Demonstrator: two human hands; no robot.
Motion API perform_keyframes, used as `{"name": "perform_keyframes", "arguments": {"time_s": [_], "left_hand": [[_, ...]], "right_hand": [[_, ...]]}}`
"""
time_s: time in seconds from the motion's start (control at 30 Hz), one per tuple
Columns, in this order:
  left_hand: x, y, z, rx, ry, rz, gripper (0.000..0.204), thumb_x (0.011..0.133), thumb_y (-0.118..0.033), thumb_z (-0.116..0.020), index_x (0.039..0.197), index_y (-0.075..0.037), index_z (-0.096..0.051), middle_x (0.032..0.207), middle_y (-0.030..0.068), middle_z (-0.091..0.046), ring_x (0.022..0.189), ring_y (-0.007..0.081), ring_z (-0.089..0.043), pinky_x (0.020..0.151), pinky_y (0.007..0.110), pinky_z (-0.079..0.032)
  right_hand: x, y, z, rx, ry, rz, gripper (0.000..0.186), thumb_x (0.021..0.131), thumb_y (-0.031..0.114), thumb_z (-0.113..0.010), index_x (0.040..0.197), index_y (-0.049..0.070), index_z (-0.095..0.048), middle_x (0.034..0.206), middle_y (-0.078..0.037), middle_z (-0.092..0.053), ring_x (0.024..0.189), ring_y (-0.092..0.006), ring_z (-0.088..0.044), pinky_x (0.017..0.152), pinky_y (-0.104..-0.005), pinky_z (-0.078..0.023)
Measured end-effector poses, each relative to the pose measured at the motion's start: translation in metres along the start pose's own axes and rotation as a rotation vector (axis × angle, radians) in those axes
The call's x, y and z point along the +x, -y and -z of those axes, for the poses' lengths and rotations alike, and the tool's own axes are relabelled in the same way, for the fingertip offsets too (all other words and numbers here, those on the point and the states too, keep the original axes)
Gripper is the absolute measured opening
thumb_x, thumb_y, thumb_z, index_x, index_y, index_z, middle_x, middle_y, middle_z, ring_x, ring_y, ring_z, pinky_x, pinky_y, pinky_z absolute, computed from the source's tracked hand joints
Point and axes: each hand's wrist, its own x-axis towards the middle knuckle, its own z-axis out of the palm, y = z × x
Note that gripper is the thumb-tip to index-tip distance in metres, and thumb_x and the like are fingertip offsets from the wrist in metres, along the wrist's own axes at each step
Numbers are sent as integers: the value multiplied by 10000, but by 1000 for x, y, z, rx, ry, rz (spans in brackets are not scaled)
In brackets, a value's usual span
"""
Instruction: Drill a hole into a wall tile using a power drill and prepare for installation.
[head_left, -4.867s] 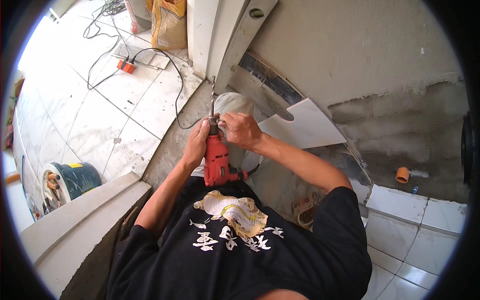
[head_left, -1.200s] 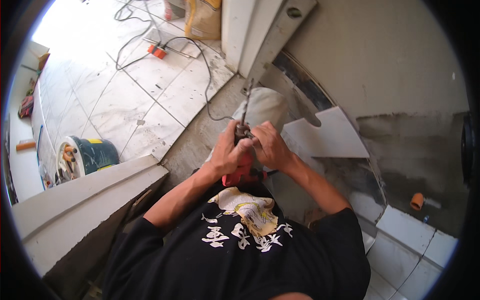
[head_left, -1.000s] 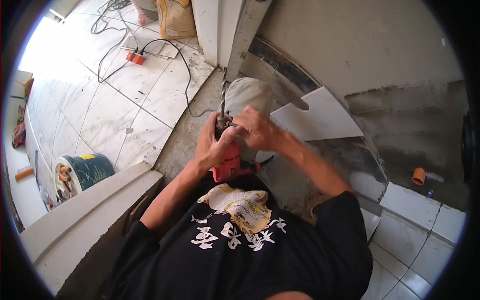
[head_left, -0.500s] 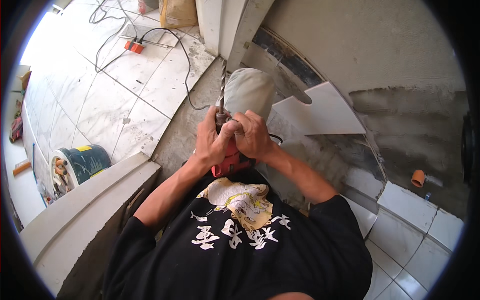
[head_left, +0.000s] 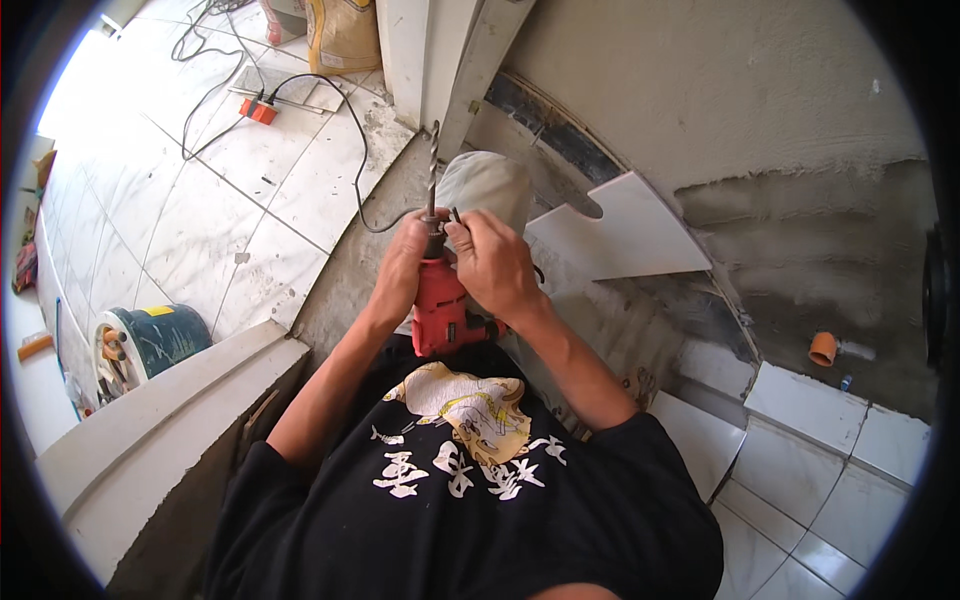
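Observation:
In front of my torso is a red corded drill, its long metal bit pointing away from me. My left hand is closed round the drill's dark chuck from the left. On the other side, my right hand pinches a small dark chuck key at the chuck, thumb inward. Just beyond the bit my raised, pale-trousered knee shows.
A notched white tile leans at the right, near an orange pipe stub and tiled ledge. At left are a teal bucket and raised sill. An orange socket block with cables and sacks lie beyond.
Since half a second ago my left thumb has moved off the front of the chuck, showing more drill body, and my right hand has turned slightly, showing the key in its pinch.

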Motion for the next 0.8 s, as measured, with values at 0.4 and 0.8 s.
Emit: {"name": "perform_keyframes", "arguments": {"time_s": [0.4,0.8], "left_hand": [[-3,14,15,-302,48,71,378,1086,-204,-409,1427,-44,-381,1097,151,-637,934,206,-635,813,327,-542],[2,20,23,-430,154,120,407,1100,-325,-382,1379,-37,-454,1069,71,-648,896,149,-657,824,284,-533]], "right_hand": [[-1,-21,13,589,-51,-220,130,947,101,-692,1016,-3,-654,888,-25,-677,775,-97,-615,727,-284,-522],[26,-34,11,270,150,369,160,834,-59,-686,957,41,-670,871,-111,-672,805,-298,-664,718,-378,-516]]}}
